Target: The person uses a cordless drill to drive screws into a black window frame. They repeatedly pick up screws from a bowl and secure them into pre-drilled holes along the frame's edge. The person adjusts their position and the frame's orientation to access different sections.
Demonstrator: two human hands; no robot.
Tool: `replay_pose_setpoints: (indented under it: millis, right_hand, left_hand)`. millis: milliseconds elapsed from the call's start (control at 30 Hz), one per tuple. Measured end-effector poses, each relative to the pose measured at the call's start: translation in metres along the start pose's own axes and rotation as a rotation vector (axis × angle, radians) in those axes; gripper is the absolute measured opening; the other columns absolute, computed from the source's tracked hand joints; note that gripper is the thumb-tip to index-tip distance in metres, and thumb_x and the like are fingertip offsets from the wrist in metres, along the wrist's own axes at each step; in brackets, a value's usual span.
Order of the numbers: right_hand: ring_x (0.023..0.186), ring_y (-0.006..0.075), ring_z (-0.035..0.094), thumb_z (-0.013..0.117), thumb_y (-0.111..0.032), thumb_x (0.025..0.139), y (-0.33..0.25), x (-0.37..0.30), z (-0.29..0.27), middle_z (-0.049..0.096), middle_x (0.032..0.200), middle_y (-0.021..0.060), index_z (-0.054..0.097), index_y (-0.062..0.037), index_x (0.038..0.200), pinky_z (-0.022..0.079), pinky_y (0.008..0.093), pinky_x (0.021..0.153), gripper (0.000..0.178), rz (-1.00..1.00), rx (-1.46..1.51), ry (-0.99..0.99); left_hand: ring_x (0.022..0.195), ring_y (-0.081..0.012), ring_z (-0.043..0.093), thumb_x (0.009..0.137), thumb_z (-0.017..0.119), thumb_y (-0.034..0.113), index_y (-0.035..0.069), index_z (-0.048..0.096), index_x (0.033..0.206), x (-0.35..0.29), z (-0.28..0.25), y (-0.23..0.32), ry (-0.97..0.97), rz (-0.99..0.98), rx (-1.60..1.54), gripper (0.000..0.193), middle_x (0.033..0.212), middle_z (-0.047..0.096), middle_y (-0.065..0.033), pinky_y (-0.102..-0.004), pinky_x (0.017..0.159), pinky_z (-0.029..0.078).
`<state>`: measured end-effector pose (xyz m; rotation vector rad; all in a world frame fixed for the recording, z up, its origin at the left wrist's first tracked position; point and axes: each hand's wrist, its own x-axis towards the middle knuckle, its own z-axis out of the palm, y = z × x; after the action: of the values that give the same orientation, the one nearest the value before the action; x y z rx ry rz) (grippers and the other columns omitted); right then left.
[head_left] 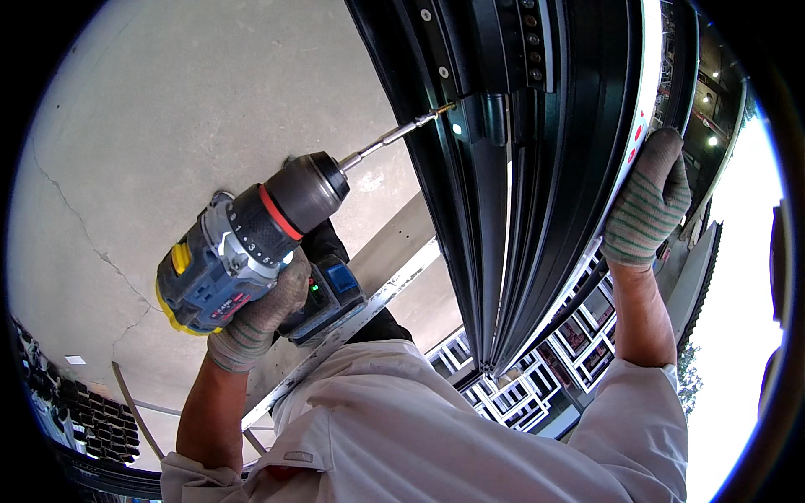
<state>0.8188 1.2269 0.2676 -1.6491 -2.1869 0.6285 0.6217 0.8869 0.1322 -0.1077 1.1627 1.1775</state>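
My left hand (pixel 277 306), in a grey striped work glove, is wrapped round the handle of a blue and black cordless drill (pixel 243 243) with a red ring and yellow trim. A long driver bit (pixel 377 149) runs from its chuck, with a small brass-coloured screw (pixel 444 109) at the tip. That tip meets the black metal frame (pixel 570 159) beside a hinge-like fitting (pixel 495 117), where a spot of light shows. My right hand (pixel 652 201), gloved too, is closed round the frame's far right edge; its fingertips are partly hidden.
Screws line a strip (pixel 532 42) on the frame. A pale metal bar (pixel 377 298) crosses below the drill's battery, above the cracked concrete floor (pixel 210 92). White frames (pixel 524 390) are stacked behind, and dark profiles (pixel 96 419) lie at lower left.
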Motion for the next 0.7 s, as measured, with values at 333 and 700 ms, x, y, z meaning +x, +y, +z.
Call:
replay_pose_setpoints:
  millis: [333, 700]
  right_hand:
    - [0.062, 0.0093, 0.063, 0.054, -0.051, 0.097, 0.002, 0.001, 0.002, 0.067, 0.07, 0.0038, 0.068, -0.0024, 0.088, 0.049, 0.0233, 0.064, 0.052, 0.002, 0.041, 0.015]
    - [0.065, 0.0086, 0.065, 0.057, -0.049, 0.096, 0.007, 0.002, -0.003, 0.07, 0.076, 0.0045, 0.068, -0.0015, 0.095, 0.051, 0.0223, 0.066, 0.049, 0.0, 0.068, -0.02]
  left_hand:
    - [0.061, -0.0075, 0.045, 0.089, 0.071, 0.035, 0.009, 0.054, 0.1, 0.003, -0.008, -0.007, 0.017, 0.02, 0.125, 0.033, 0.073, 0.052, 0.0007, -0.0234, 0.055, 0.038]
    - [0.075, -0.0122, 0.052, 0.093, 0.06, 0.022, 0.011, 0.055, 0.094, 0.004, -0.005, 0.007, 0.027, -0.157, 0.126, 0.012, 0.078, 0.051, -0.0015, -0.0298, 0.073, 0.046]
